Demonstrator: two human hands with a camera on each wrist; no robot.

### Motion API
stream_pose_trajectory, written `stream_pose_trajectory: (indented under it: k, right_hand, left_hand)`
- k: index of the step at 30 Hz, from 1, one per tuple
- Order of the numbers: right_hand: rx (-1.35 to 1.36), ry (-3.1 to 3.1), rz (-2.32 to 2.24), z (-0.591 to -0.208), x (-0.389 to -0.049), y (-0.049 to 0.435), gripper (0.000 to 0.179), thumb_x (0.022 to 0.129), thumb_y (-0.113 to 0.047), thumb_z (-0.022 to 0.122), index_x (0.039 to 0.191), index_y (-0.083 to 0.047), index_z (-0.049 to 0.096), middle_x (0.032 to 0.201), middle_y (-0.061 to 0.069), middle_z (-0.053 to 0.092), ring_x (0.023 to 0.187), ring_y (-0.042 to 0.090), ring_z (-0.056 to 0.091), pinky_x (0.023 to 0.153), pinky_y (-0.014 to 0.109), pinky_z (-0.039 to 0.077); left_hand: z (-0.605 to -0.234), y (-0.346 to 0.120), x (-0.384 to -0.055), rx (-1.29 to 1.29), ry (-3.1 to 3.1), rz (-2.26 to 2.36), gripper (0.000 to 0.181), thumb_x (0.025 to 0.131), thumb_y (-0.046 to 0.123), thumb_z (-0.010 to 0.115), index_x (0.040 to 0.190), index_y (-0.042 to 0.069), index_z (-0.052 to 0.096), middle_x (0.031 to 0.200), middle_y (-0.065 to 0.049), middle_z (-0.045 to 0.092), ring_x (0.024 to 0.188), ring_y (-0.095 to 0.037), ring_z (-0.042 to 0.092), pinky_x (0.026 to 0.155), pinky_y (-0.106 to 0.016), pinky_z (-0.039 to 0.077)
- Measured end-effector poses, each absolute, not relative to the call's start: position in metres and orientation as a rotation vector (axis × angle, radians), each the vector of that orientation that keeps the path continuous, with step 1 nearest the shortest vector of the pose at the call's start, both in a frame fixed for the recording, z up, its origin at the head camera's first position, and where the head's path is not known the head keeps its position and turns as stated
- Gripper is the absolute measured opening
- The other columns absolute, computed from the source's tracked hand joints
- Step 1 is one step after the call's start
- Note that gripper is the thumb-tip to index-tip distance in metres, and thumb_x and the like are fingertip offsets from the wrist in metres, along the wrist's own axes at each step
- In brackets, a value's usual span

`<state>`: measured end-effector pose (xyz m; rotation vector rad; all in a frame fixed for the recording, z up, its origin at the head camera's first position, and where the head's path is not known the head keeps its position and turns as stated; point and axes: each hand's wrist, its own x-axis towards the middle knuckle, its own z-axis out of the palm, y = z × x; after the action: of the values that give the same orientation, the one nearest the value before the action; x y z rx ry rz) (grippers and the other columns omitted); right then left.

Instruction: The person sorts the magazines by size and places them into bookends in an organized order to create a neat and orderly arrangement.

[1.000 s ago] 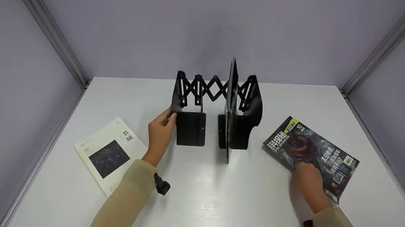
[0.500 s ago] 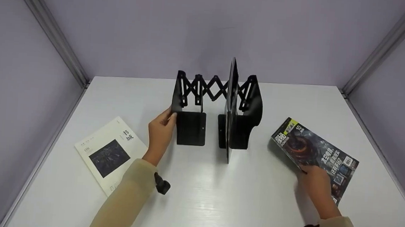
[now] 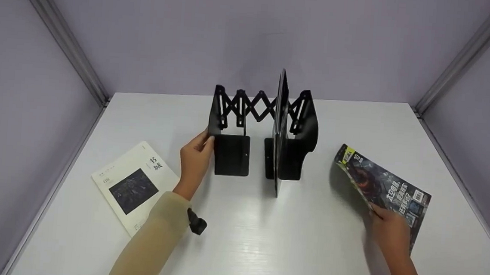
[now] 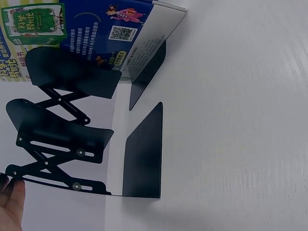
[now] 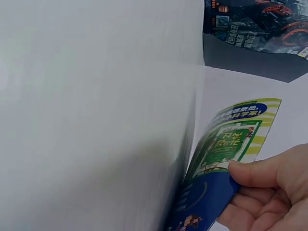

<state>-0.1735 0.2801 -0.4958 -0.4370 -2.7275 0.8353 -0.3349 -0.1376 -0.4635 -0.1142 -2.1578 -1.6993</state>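
Note:
A black expandable bookend [image 3: 231, 156] with a zigzag lattice stands mid-table. My left hand [image 3: 195, 157] grips its left end plate, thumb in front; only the fingertips [image 4: 15, 197] show in the left wrist view. Upright near the bookend's right end stands a thin magazine [image 3: 279, 131], its blue and yellow back cover [image 4: 103, 29] facing the left wrist camera. On the right, my right hand [image 3: 390, 232] pinches the near left edge of a dark-covered magazine [image 3: 390, 186], tilted with that edge raised. Its blue and green underside [image 5: 226, 144] shows in the right wrist view, thumb on it.
A cream booklet [image 3: 131, 188] with a dark square picture lies at the table's left, partly behind my left sleeve [image 3: 151, 239]. Pale walls [image 3: 260, 39] enclose the white table [image 3: 246, 241] at the back and both sides.
My right hand has taken the magazine's edge and lifted it, tilting the magazine and drawing it slightly right and nearer. The left hand and bookend have stayed in place.

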Motion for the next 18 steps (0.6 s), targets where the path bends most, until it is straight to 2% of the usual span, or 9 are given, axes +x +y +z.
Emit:
stream_pose_trajectory:
  k: [5, 9, 11, 13, 16, 18]
  right_hand:
    - [-0.437, -2.605, 0.832, -0.496, -0.167, 0.274, 0.024, 0.091, 0.002, 0.065, 0.114, 0.005, 0.070, 0.106, 0.031, 0.068, 0.095, 0.047, 0.069, 0.055, 0.030, 0.048]
    - [-0.464, -2.534, 0.850, -0.495, -0.162, 0.266, 0.022, 0.090, 0.002, 0.067, 0.112, 0.004, 0.071, 0.105, 0.030, 0.069, 0.099, 0.047, 0.068, 0.065, 0.043, 0.056]
    - [-0.508, -2.497, 0.868, -0.494, -0.160, 0.262, 0.021, 0.090, 0.001, 0.068, 0.111, 0.003, 0.072, 0.105, 0.027, 0.070, 0.101, 0.044, 0.068, 0.068, 0.035, 0.057]
    - [-0.542, -2.461, 0.882, -0.492, -0.158, 0.257, 0.021, 0.090, 0.000, 0.068, 0.110, 0.002, 0.072, 0.105, 0.026, 0.071, 0.100, 0.041, 0.069, 0.065, 0.019, 0.054]
    - [-0.591, -2.410, 0.927, -0.489, -0.156, 0.250, 0.021, 0.090, -0.002, 0.070, 0.110, 0.001, 0.072, 0.105, 0.024, 0.071, 0.085, 0.010, 0.070, 0.056, -0.001, 0.036]
    - [-0.605, -2.382, 0.964, -0.487, -0.154, 0.246, 0.022, 0.090, -0.003, 0.069, 0.112, 0.001, 0.072, 0.105, 0.024, 0.071, 0.077, -0.013, 0.060, 0.055, -0.002, 0.035]
  left_hand:
    - [-0.464, -0.137, -0.335, -0.125, -2.164, -1.666, 0.032, 0.097, 0.010, 0.063, 0.128, 0.000, 0.065, 0.125, -0.016, 0.069, 0.114, -0.027, 0.068, 0.094, -0.033, 0.059]
    - [-0.463, -0.136, -0.335, -0.138, -2.144, -1.691, 0.032, 0.097, 0.010, 0.063, 0.127, 0.000, 0.065, 0.126, -0.016, 0.068, 0.116, -0.027, 0.068, 0.094, -0.031, 0.059]
    - [-0.463, -0.136, -0.336, -0.141, -2.135, -1.711, 0.032, 0.097, 0.009, 0.063, 0.128, 0.000, 0.065, 0.127, -0.016, 0.068, 0.116, -0.027, 0.067, 0.095, -0.030, 0.059]
    - [-0.463, -0.136, -0.336, -0.136, -2.131, -1.719, 0.032, 0.097, 0.009, 0.064, 0.127, 0.000, 0.065, 0.127, -0.016, 0.068, 0.116, -0.027, 0.067, 0.094, -0.029, 0.058]
    - [-0.464, -0.137, -0.336, -0.122, -2.133, -1.719, 0.032, 0.096, 0.008, 0.064, 0.127, 0.000, 0.065, 0.126, -0.016, 0.068, 0.116, -0.027, 0.068, 0.094, -0.028, 0.059]
    - [-0.465, -0.137, -0.336, -0.122, -2.135, -1.720, 0.032, 0.097, 0.008, 0.064, 0.127, 0.000, 0.065, 0.126, -0.016, 0.068, 0.116, -0.027, 0.068, 0.094, -0.029, 0.059]
